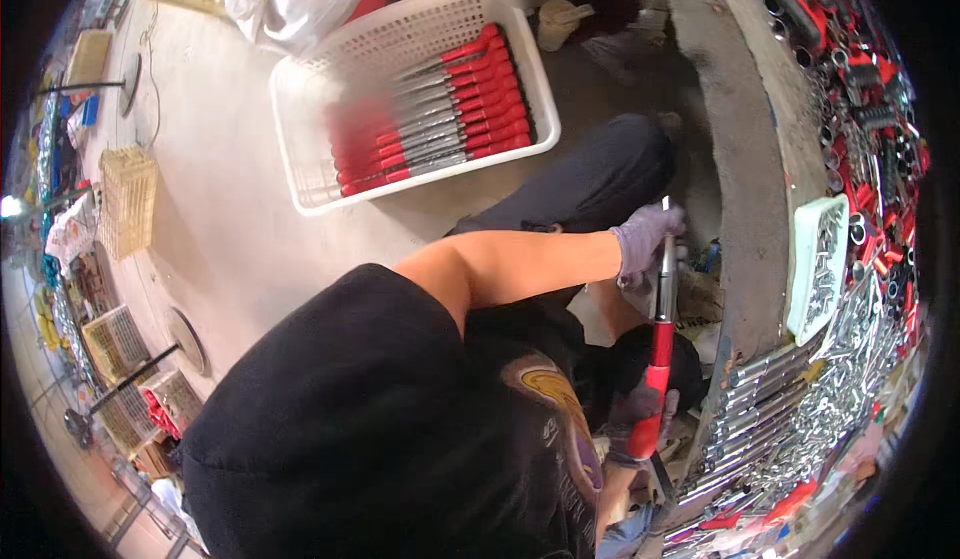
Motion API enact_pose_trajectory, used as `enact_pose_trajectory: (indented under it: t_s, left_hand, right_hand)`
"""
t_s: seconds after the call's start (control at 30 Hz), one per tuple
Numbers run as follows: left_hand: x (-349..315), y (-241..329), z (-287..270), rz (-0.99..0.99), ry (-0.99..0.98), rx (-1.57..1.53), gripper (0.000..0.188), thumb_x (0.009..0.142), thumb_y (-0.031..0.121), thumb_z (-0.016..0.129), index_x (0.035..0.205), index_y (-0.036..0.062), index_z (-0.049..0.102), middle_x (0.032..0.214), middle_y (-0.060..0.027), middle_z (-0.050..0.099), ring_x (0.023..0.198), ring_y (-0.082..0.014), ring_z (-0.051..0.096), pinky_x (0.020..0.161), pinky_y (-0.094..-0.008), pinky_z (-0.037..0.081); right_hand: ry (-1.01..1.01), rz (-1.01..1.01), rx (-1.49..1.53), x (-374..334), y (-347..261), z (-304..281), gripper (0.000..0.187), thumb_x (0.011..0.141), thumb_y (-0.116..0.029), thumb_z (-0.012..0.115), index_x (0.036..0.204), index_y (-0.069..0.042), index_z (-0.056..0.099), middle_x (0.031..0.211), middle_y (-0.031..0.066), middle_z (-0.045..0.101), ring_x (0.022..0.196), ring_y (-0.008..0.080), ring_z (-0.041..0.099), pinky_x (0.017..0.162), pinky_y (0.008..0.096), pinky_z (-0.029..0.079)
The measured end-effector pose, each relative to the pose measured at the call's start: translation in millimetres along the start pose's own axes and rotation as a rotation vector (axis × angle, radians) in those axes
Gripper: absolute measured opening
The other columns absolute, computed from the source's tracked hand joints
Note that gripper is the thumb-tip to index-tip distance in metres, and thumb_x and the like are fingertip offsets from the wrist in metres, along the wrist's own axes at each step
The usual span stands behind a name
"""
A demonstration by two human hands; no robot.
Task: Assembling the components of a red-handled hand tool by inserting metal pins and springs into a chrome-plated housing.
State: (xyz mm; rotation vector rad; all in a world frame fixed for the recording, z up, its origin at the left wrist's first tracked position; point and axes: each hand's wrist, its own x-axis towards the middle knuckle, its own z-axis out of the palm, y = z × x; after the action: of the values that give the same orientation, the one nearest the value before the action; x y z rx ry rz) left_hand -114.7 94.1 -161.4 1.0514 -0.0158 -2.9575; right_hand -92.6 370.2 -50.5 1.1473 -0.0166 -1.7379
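A long tool with a red grip and a silver shaft stands out lengthwise in front of me. My left hand, in a greyish glove, closes around its silver upper end. Lower down, my right hand, also gloved, wraps the red grip; blur smears part of it. The tool's exact kind does not show. Similar red-and-silver tools lie side by side in a white plastic basket on the floor, with a blurred patch over their left part.
Along the right runs a ledge heaped with loose metal parts. On it sit a pale green tray of small parts and a row of silver shafts. A scoop-like cup stands beyond the basket. Wicker-like crates stand at left.
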Motion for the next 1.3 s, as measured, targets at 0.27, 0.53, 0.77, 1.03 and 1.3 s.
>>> enact_pose_trajectory:
  t_s: [0.27,0.53,0.77,1.03,1.3]
  left_hand:
    - [-134.6,111.3,3.8,0.474,-0.348,-0.336,0.033,0.088,0.044,0.051,0.084,0.0114,0.049,0.059,-0.0065,0.052,0.054,-0.0278,0.058,0.058,-0.0452,0.052]
    - [-207.2,153.3,-40.1,0.686,-0.259,0.121,0.025,0.088,0.035,0.058,0.096,0.0120,0.051,0.075,-0.0038,0.057,0.058,-0.0154,0.056,0.056,-0.0363,0.050]
    - [-277.6,148.1,-92.4,0.638,-0.344,1.633,0.037,0.085,0.042,0.058,0.104,0.0100,0.056,0.088,-0.0139,0.062,0.086,-0.0353,0.060,0.069,-0.0386,0.048]
    - [-242.4,153.0,-144.5,0.967,0.068,1.946,0.030,0.081,0.039,0.059,0.090,0.0108,0.054,0.082,-0.0119,0.059,0.072,-0.0319,0.063,0.060,-0.0457,0.048]
    - [-164.4,315.9,-333.3,0.571,0.307,1.878,0.030,0.086,0.033,0.053,0.108,0.0152,0.063,0.104,-0.0164,0.064,0.098,-0.0330,0.060,0.086,-0.0411,0.047]
  right_hand:
    - [-0.134,0.283,-0.599,93.2,107.1,50.3,0.032,0.088,-0.041,0.058,0.092,-0.012,0.046,0.072,-0.0046,0.044,0.056,0.0070,0.041,0.055,0.0256,0.036]
    - [-0.200,-0.971,-2.516,166.4,172.9,65.8,0.070,0.081,-0.040,0.068,0.127,0.005,0.041,0.118,0.0178,0.050,0.097,0.0240,0.056,0.084,0.0383,0.047]
    - [-1.276,-0.624,-3.150,171.5,229.9,156.1,0.045,0.080,-0.043,0.067,0.099,-0.002,0.059,0.092,0.0135,0.059,0.083,0.0317,0.059,0.071,0.0372,0.049]
    - [0.571,-0.158,-2.212,246.7,204.4,105.6,0.031,0.089,-0.034,0.056,0.091,-0.004,0.062,0.060,0.0038,0.052,0.041,0.0084,0.043,0.036,0.0218,0.031]
    - [0.244,-0.325,-2.242,245.6,225.9,106.5,0.053,0.092,-0.044,0.051,0.124,-0.002,0.047,0.065,0.0096,0.057,0.044,0.0100,0.048,0.038,0.0210,0.036]
